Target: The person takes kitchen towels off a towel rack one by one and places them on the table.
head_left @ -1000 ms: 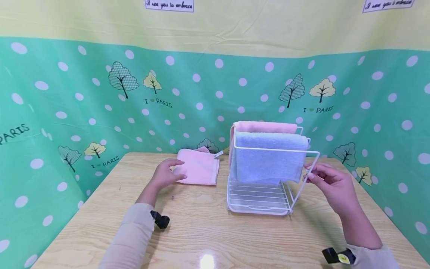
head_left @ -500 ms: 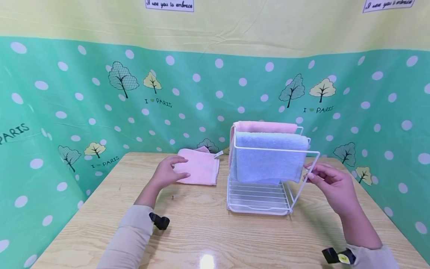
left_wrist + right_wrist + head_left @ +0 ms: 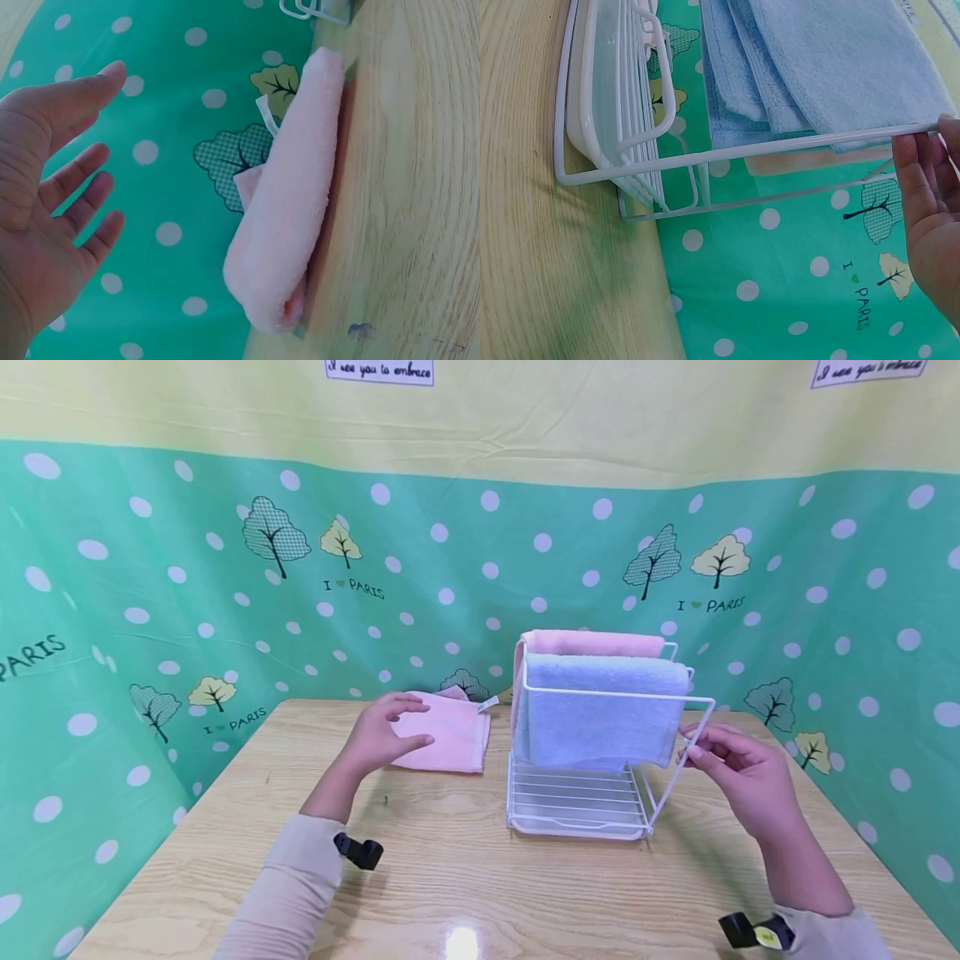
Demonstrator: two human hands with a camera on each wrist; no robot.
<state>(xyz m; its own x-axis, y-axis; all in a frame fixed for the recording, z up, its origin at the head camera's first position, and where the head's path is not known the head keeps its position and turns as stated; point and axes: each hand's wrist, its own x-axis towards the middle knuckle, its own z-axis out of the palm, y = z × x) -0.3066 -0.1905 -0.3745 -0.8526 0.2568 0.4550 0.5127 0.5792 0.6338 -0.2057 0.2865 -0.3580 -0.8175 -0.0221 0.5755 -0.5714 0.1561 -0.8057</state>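
Observation:
A folded pink towel (image 3: 444,737) with a white tag lies at the back of the table. Over it, at its left side, hovers my left hand (image 3: 378,737), thumb and fingers apart and holding nothing; the left wrist view shows a gap between the hand (image 3: 52,202) and the towel (image 3: 289,202). To the right stands a white wire rack (image 3: 581,803). A blue towel (image 3: 603,714) hangs over one of its bars, and another pink towel (image 3: 596,643) hangs behind. My right hand (image 3: 750,785) pinches the rack's slanted right side bar, as the right wrist view of the hand (image 3: 934,202) confirms.
The rack's base holds a shallow white tray (image 3: 592,82) under its wires. A green dotted curtain (image 3: 420,568) closes off the back and both sides of the wooden table (image 3: 525,893). A small dark speck (image 3: 386,800) lies on the tabletop.
My left hand has shifted slightly to the right and up over the pink towel. The right hand, the rack and the towels stay where they were.

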